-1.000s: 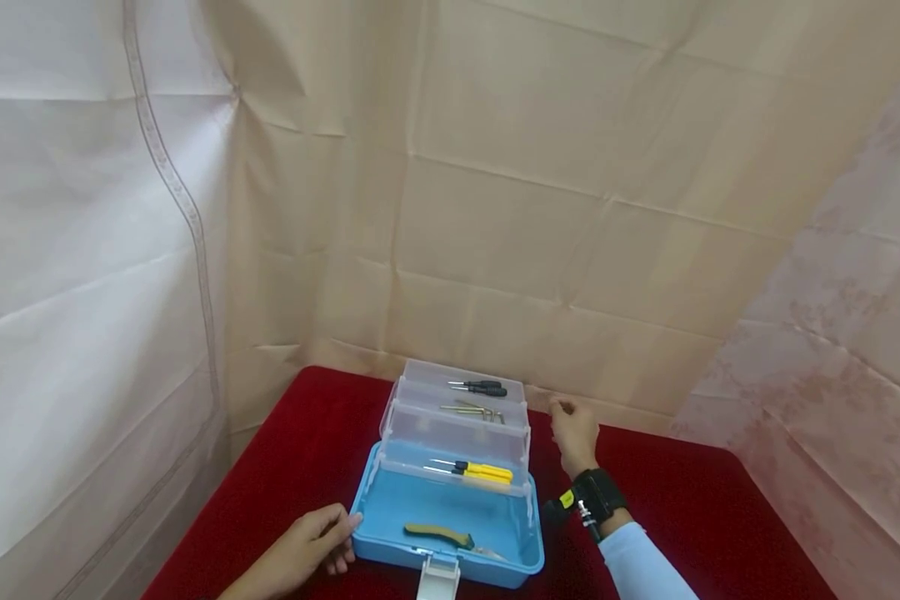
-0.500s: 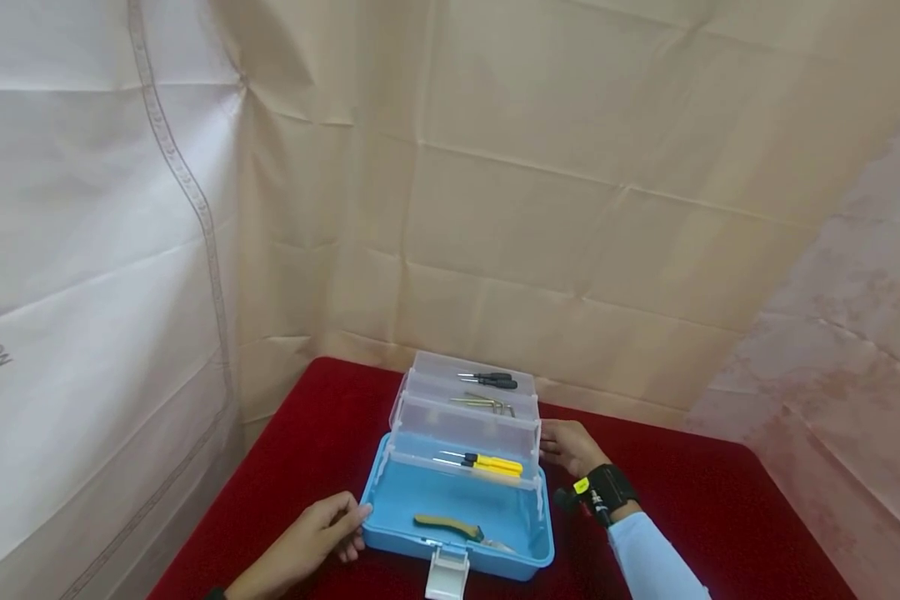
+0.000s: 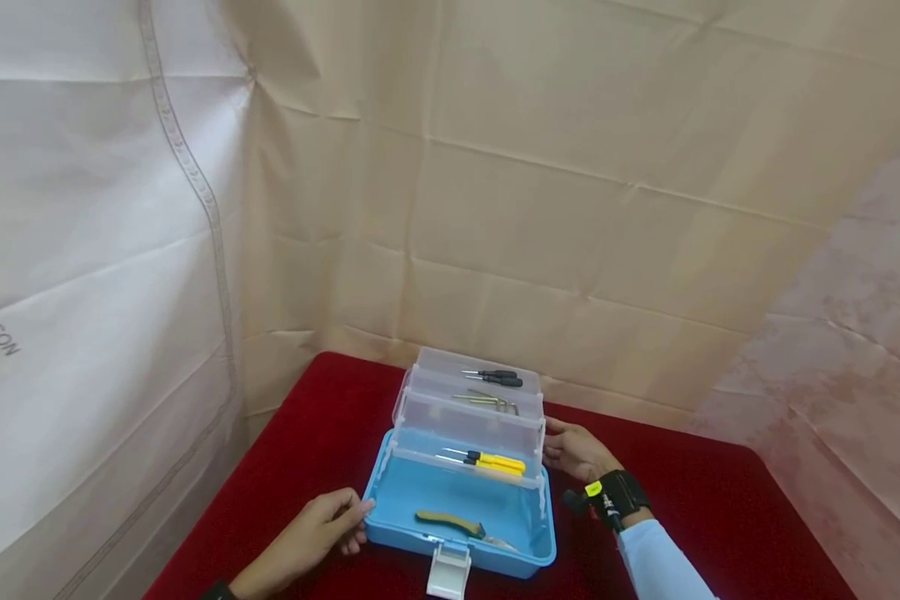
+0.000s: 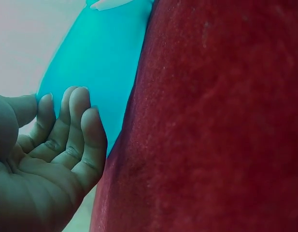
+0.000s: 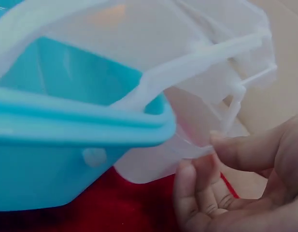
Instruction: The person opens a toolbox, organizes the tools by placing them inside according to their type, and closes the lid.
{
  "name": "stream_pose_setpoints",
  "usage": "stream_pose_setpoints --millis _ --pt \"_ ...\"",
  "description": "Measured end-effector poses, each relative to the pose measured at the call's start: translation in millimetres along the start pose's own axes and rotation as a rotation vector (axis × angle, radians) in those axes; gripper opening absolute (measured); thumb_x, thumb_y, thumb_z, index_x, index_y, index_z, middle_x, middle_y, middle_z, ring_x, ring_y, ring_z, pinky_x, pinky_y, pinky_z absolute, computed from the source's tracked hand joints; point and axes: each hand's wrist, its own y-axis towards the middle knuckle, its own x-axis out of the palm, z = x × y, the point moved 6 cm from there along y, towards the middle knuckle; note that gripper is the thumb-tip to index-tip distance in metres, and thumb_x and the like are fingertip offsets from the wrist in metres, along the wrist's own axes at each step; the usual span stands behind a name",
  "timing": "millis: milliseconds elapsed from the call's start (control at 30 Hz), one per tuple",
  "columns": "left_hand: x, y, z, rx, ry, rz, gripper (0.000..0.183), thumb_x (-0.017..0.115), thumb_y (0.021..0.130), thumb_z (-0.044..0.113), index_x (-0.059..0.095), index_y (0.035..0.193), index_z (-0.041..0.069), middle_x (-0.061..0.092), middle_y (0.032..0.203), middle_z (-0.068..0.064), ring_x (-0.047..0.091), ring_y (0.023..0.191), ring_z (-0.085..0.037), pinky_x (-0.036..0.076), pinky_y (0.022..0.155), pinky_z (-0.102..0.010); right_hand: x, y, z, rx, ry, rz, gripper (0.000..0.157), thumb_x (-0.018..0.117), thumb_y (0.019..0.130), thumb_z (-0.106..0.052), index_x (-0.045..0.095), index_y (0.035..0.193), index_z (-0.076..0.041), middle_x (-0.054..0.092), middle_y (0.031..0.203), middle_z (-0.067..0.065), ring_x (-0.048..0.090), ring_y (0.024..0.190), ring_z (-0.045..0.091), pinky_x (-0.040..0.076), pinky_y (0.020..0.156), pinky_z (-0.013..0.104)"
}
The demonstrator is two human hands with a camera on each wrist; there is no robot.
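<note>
A blue toolbox (image 3: pixel 397 538) stands unfolded on the table, its clear trays (image 3: pixel 465 429) stepped up behind it. My left hand (image 3: pixel 318 531) holds the box's front left corner, thumb at the rim and fingers against the outer wall. Behind the box, my right hand (image 5: pixel 245 179) pinches the edge of the translucent lid (image 5: pixel 149 164) between thumb and fingers. Pliers (image 3: pixel 450 522) with yellowish handles lie in the blue base. The trays carry yellow screwdrivers (image 3: pixel 501 463), hex keys (image 3: pixel 486 402) and black-handled screwdrivers (image 3: pixel 499 378). Most of the lid is hidden in the head view.
A white latch (image 3: pixel 448 575) hangs from the box's front edge. Red cloth (image 3: pixel 690 500) covers the table. Beige sheeting (image 3: pixel 510 250) rises just behind the table, and a white printed sheet (image 3: pixel 105 275) hangs at the left.
My right hand has come down and in toward the box's right side and now holds the lid edge. My left hand stays at the corner. The head view has shifted slightly.
</note>
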Motion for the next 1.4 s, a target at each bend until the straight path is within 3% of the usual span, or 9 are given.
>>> stream_pose_setpoints --millis 200,333,433,533,667,833,1000,1167,1400 --pt "1.7 -1.9 -1.6 -0.008 0.004 0.005 0.042 0.052 0.1 0.044 0.055 0.092 0.003 0.065 0.08 -0.008 0.063 0.071 -0.02 0.054 0.065 -0.032 -1.4 -5 -4 -0.081 -0.002 0.056 0.074 0.053 0.093 0.007 0.027 0.157 -0.02 0.05 0.139 0.018 0.062 0.095 0.027 0.047 0.091 0.046" --pt "1.7 -2.6 -1.1 -0.008 0.001 0.0 0.043 0.052 0.099 0.044 0.055 0.092 0.002 0.065 0.081 -0.008 0.063 0.071 -0.02 0.054 0.065 -0.032 -4.7 -8 -12 -0.182 -0.086 0.147 0.069 0.056 0.095 0.003 0.034 0.155 -0.024 0.051 0.138 0.019 0.062 0.109 0.034 0.049 0.089 0.047" --pt "-0.3 -2.9 -0.9 -0.01 -0.008 0.006 0.043 0.052 0.099 0.044 0.055 0.093 0.002 0.064 0.081 -0.009 0.063 0.071 -0.02 0.054 0.065 -0.032 -5.7 -11 -18 -0.255 -0.17 0.194 0.069 0.068 0.091 -0.011 0.04 0.151 -0.032 0.055 0.131 0.017 0.059 0.112 0.034 0.049 0.088 0.042" --pt "-3.0 -4.0 -1.5 -0.012 -0.024 0.018 0.043 0.053 0.099 0.044 0.055 0.093 0.001 0.064 0.081 -0.01 0.062 0.071 -0.02 0.054 0.064 -0.033 -4.2 -16 -22 -0.332 -0.275 0.217 0.07 0.075 0.085 -0.027 0.045 0.147 -0.037 0.058 0.124 0.013 0.059 0.111 0.033 0.05 0.088 0.038" --pt "-4.4 -5.1 -3.6 -0.012 -0.036 0.021 0.043 0.053 0.099 0.043 0.055 0.093 0.0 0.064 0.081 -0.01 0.062 0.071 -0.021 0.054 0.064 -0.033 -1.1 -22 -24 -0.407 -0.362 0.246 0.066 0.074 0.084 -0.038 0.047 0.145 -0.038 0.061 0.119 0.012 0.062 0.108 0.029 0.049 0.089 0.037" --pt "-4.3 -4.3 -6.2 -0.014 -0.031 0.023 0.043 0.053 0.099 0.043 0.056 0.094 0.001 0.064 0.081 -0.009 0.062 0.071 -0.02 0.054 0.064 -0.032 0.8 -31 -23 -0.459 -0.364 0.308 0.056 0.069 0.089 -0.038 0.051 0.143 -0.037 0.064 0.116 0.009 0.066 0.102 0.027 0.048 0.091 0.041" --pt "-6.2 -3.0 -6.4 -0.016 -0.036 0.029 0.043 0.054 0.099 0.043 0.057 0.094 0.0 0.064 0.08 -0.009 0.062 0.071 -0.021 0.054 0.065 -0.032 3.4 -39 -25 -0.519 -0.374 0.377 0.049 0.069 0.09 -0.036 0.057 0.138 -0.037 0.067 0.11 0.006 0.067 0.094 0.027 0.05 0.088 0.036" --pt "-9.1 -1.5 -9.4 -0.024 -0.048 0.032 0.045 0.053 0.099 0.044 0.057 0.094 -0.001 0.064 0.08 -0.009 0.062 0.071 -0.02 0.054 0.064 -0.033 7.8 -44 -26 -0.587 -0.418 0.403 0.051 0.071 0.089 -0.035 0.056 0.138 -0.04 0.069 0.109 0.002 0.067 0.096 0.025 0.051 0.084 0.031" --pt "-9.2 -1.3 -14.8 -0.03 -0.096 0.003 0.043 0.052 0.1 0.041 0.058 0.095 -0.001 0.064 0.083 -0.011 0.063 0.073 -0.021 0.054 0.067 -0.036 10.2 -53 -24 -0.599 -0.506 0.395 0.059 0.07 0.09 -0.035 0.047 0.143 -0.046 0.068 0.111 -0.002 0.067 0.099 0.019 0.051 0.085 0.035"
